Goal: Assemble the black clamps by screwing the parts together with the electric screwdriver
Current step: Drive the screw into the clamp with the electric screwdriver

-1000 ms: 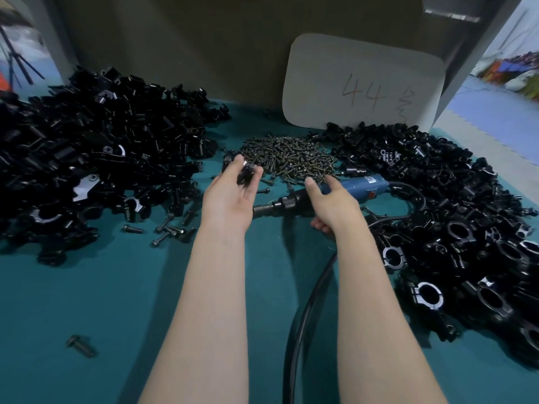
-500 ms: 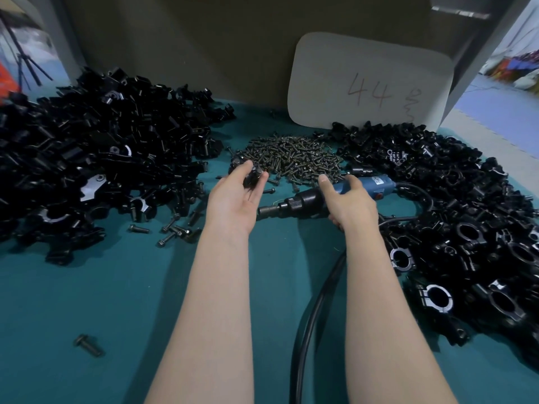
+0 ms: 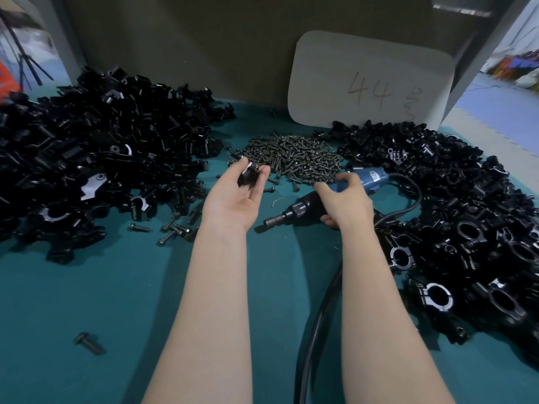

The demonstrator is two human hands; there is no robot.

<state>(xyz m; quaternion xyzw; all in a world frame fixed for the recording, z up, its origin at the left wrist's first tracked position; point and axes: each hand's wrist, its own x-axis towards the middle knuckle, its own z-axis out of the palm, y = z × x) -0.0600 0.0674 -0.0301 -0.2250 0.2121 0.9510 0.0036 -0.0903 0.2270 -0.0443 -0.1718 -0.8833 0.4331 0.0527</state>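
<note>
Near left lies 1 stray screw [image 3: 89, 343]. The right hand [image 3: 345, 201] grips the screwdriver [image 3: 300, 208], bit aimed left toward the clamp [image 3: 248, 177], which the left hand [image 3: 233, 198] pinches at its fingertips, likely to line them up. The screw pile [image 3: 291, 158] sits just beyond, between left heap [image 3: 87, 158] and right heap [image 3: 466, 214].

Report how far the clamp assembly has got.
Done: a large pile of seemingly assembled clamps lies on the right. In hand: the left hand pinches a clamp part; the right hand grips the electric screwdriver. Left: a big pile of loose parts and a heap of screws.
</note>
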